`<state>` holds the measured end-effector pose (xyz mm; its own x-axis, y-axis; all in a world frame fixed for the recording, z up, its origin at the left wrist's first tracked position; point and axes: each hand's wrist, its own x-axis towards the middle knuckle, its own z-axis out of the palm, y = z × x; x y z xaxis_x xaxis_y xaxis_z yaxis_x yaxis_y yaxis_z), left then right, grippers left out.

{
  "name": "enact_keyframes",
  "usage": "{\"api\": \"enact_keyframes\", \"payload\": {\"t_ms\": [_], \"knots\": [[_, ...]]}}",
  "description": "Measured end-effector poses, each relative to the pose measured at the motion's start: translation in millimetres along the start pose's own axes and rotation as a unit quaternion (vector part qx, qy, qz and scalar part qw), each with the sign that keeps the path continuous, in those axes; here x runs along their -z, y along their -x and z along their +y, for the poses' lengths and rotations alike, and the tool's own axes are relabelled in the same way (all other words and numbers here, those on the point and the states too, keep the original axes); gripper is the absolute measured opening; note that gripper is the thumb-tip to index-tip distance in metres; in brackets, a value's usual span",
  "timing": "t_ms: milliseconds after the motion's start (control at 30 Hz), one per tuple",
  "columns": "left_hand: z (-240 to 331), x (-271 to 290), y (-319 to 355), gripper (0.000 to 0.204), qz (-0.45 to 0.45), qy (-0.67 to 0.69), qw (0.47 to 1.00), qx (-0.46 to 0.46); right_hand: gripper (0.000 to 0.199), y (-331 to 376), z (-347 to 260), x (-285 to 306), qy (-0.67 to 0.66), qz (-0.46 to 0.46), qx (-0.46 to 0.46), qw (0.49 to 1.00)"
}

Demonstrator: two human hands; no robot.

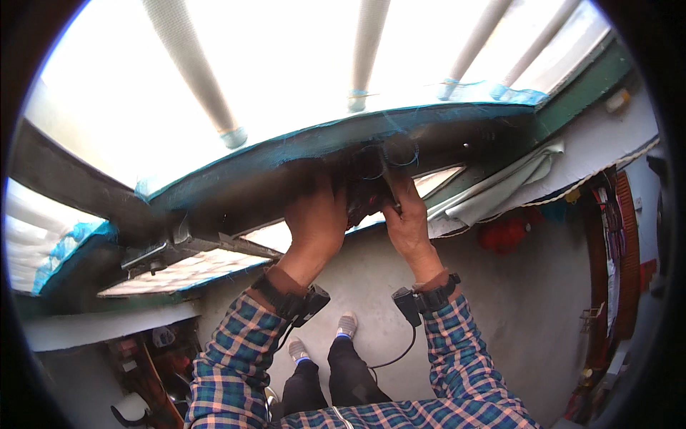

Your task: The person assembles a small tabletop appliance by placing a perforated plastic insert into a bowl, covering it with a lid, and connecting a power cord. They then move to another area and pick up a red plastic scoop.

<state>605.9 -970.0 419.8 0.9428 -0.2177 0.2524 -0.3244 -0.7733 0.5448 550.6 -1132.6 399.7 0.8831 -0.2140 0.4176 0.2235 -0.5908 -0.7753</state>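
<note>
Plaid sleeves (232,361) lead to both hands (318,222) (409,227) at the dark window frame (250,187), their grasp too shadowed to tell.

Light's pouring through the window (300,64), totally blown out white, so the dark frame (243,189) along its bottom looks murky, kinda soft. Floor (500,314) is dimmer. Fisheye bends straight edges, rim goes black.
</note>
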Motion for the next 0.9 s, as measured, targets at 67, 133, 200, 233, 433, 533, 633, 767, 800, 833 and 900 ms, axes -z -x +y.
{"api": "enact_keyframes", "payload": {"t_ms": [67, 133, 200, 233, 433, 533, 633, 767, 800, 833, 900], "knots": [[-13, 1, 21, 0.02, -0.031, 0.019, 0.999, 0.032, 0.06, 13, 8, -1, -0.008, -0.005, 0.007, 1.0], [-31, -9, 42, 0.019, -0.078, -0.006, 0.997, -0.002, 0.056, 30, 17, -3, 0.0, 0.018, -0.013, 1.0], [-58, -17, 69, 0.016, -0.09, -0.052, 0.994, -0.031, 0.04, 44, 27, -17, -0.002, -0.008, -0.027, 1.0], [-78, -24, 77, 0.017, -0.098, -0.026, 0.995, -0.007, 0.036, 48, 37, -34, 0.046, -0.017, 0.037, 0.998], [-203, -60, 138, 0.027, -0.245, -0.003, 0.96, 0.136, 0.03, 117, 100, -160, 0.136, -0.345, -0.161, 0.915], [-252, -103, 182, 0.031, -0.265, 0.027, 0.942, 0.203, 0.027, 158, 147, -213, 0.225, -0.505, -0.149, 0.819], [-291, -137, 218, 0.037, -0.302, 0.077, 0.908, 0.281, 0.034, 185, 175, -257, 0.132, -0.576, -0.116, 0.799], [-316, -146, 270, 0.036, -0.271, 0.11, 0.891, 0.348, 0.033, 207, 171, -304, 0.027, -0.617, -0.01, 0.786], [-323, -146, 281, 0.035, -0.263, 0.114, 0.889, 0.356, 0.034, 212, 170, -316, 0.037, -0.641, -0.022, 0.766], [-334, -144, 291, 0.035, -0.254, 0.12, 0.889, 0.363, 0.035, 216, 169, -330, 0.05, -0.662, -0.034, 0.747], [-339, -139, 319, 0.035, -0.242, 0.116, 0.881, 0.391, 0.035, 233, 167, -345, 0.081, -0.697, -0.03, 0.712]]}}
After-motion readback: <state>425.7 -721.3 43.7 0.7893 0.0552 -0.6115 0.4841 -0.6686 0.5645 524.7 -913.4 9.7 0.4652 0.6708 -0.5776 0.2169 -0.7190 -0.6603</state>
